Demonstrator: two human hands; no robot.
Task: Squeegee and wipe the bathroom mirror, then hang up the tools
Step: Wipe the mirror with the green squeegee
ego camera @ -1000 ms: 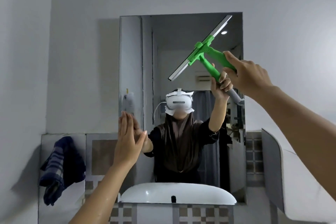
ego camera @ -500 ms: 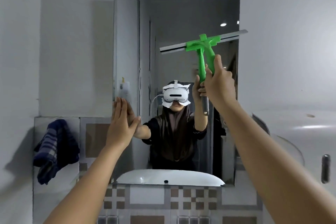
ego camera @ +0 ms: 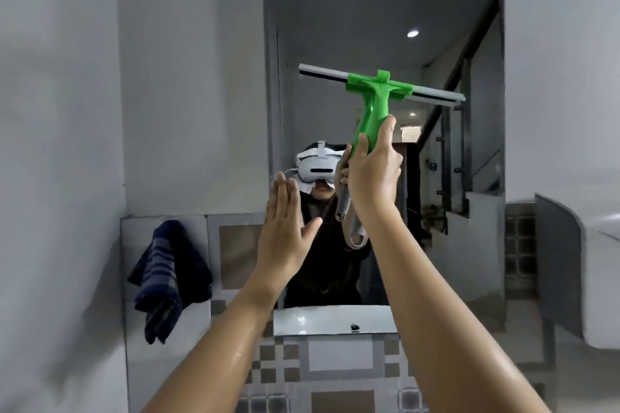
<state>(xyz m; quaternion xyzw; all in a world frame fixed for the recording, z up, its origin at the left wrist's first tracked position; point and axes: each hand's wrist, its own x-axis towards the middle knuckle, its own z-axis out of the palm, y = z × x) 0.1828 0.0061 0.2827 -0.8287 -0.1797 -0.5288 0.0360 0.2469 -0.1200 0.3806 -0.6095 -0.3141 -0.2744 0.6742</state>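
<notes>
My right hand (ego camera: 372, 174) is wrapped tight round the green plastic handle of the squeegee (ego camera: 375, 107), thumb up along the grip, probably so I can steer the blade. The blade sits crosswise at about 12 o'clock from that hand, tilted a bit, left end higher, its grey rubber strip facing the mirror (ego camera: 469, 161); whether it touches the glass, can't tell. A ribbed grey end and a hanging loop stick out below my fist, likely for hooking it up later.

My left hand (ego camera: 285, 231) is spread flat, fingers together and pointing up, holding nothing, at roughly 8 o'clock from the squeegee, near the mirror's left edge. Looks like it braces me or steadies the frame; contact unclear.

The mirror is a tall, smooth rectangle on a plain pale wall, with patterned tiles below. A dark checked towel (ego camera: 167, 275), soft and crumpled, hangs at 9 o'clock, left of the mirror, well apart from both hands, probably the wiping cloth. White glossy sink (ego camera: 302, 322) rim at 6 o'clock.

Judging by this, squeegee pass is under way; wiping and hanging not yet done.
</notes>
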